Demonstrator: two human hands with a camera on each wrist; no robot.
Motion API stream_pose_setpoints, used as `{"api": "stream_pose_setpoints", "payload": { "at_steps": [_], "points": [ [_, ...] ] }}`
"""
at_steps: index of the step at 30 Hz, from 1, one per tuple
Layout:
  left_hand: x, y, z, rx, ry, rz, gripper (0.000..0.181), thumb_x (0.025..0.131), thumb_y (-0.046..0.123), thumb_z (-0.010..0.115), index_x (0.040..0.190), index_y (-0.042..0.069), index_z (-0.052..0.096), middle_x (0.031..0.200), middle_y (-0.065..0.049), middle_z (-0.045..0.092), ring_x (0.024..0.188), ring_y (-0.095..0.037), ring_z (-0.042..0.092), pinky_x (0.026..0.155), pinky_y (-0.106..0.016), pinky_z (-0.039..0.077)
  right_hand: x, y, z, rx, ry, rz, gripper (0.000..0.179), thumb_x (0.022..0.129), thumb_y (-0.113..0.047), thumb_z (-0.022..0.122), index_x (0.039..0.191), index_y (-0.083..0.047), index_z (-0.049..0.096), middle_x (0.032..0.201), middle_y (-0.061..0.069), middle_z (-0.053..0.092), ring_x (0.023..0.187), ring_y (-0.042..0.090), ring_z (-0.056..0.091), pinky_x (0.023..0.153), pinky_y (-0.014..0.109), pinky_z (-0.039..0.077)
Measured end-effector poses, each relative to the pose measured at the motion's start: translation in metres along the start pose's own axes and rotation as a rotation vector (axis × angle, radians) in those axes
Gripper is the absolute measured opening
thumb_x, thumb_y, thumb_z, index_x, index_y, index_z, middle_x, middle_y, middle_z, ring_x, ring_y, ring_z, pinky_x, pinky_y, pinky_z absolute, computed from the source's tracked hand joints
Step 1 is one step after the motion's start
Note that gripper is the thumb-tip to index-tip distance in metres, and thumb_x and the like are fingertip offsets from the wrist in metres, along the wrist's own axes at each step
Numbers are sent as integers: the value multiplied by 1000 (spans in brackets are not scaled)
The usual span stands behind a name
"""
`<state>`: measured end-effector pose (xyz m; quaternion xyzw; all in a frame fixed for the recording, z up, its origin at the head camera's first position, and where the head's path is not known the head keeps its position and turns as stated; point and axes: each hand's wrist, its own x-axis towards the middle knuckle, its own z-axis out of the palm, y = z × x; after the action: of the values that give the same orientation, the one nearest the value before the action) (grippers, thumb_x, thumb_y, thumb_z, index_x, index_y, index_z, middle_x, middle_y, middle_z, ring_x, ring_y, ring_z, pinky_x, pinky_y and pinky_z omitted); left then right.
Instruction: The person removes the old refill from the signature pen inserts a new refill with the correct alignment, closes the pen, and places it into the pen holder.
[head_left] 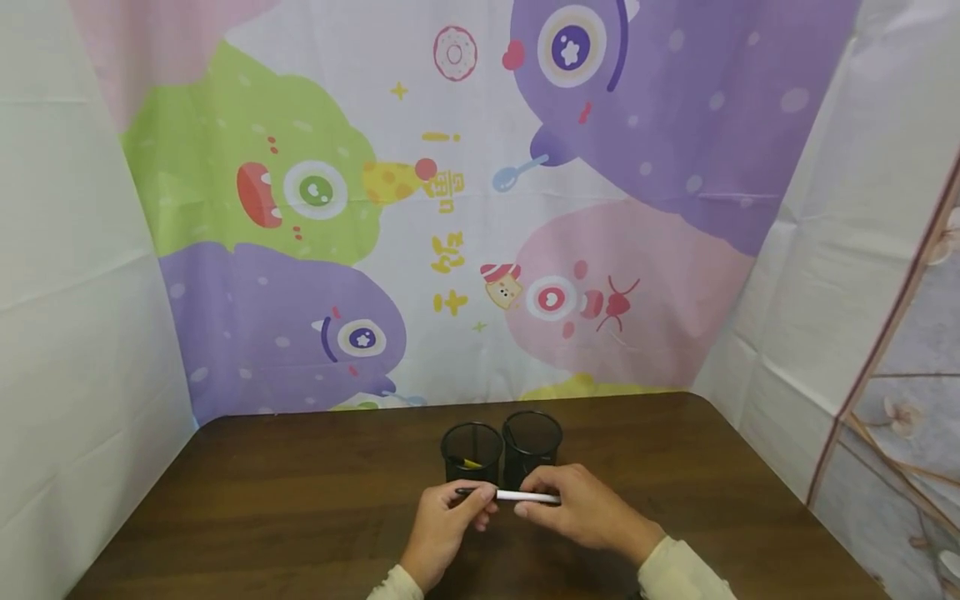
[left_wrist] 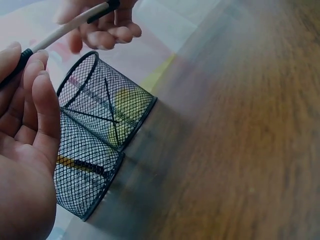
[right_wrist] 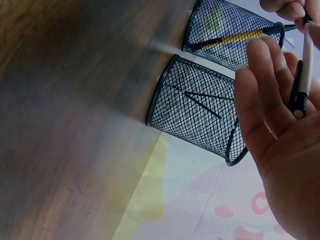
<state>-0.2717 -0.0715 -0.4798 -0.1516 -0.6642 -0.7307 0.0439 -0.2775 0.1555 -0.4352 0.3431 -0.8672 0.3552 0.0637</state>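
A white pen (head_left: 517, 496) with a black grip section and black clip lies level between both hands, in front of two mesh cups. My left hand (head_left: 442, 521) pinches its black end between thumb and fingers. My right hand (head_left: 588, 512) is around the clip end, thumb below and fingers above, with the white barrel showing uncovered between them. In the right wrist view, its fingers (right_wrist: 267, 80) are loosely bent beside the clip. The left black mesh cup (left_wrist: 82, 190) holds a yellow-and-black pen (right_wrist: 235, 38). Thin dark sticks show inside the right mesh cup (right_wrist: 170, 107).
Both cups stand side by side on a dark brown wooden table (head_left: 300, 492), just beyond the hands. Behind the table hangs a cloth (head_left: 465, 358) with cartoon monsters. White cloth (head_left: 82, 333) hangs at the left, and a flower-patterned panel (head_left: 907, 433) stands at the right.
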Motion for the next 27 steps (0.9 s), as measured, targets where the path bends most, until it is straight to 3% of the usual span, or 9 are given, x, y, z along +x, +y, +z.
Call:
{"api": "stream_pose_setpoints", "payload": {
  "at_steps": [5,10,18,27],
  "points": [
    [-1,-2,0,-19,-26,8,20,93,12,72,100,-7,74,81,-13,72,63,-11,62,62,-25,56,-1,-2,-2,31,-61,30,19,100,-36,62,90,-24,73,76,-10,66,66,1,56,59,23,49],
    [-1,-3,-1,-31,-48,13,21,93,10,72,103,-8,73,83,-15,72,65,-12,64,62,-26,57,-2,-4,-3,91,-95,33,19,101,-30,62,86,-22,72,76,-2,68,66,1,58,57,23,50],
    [-1,-2,-3,-29,-64,-9,25,90,10,75,103,-11,71,80,-13,71,64,-12,64,61,-26,57,-2,-4,-2,31,-28,-23,10,97,-28,68,90,-22,72,75,-15,61,62,0,52,55,20,46],
    [0,-3,-4,-32,-98,-23,27,90,11,75,106,-12,71,77,-8,69,64,-12,64,60,-26,57,0,-6,1,5,29,-78,11,91,-18,75,86,-25,68,77,-18,60,66,0,53,59,22,49]
  ]
}}
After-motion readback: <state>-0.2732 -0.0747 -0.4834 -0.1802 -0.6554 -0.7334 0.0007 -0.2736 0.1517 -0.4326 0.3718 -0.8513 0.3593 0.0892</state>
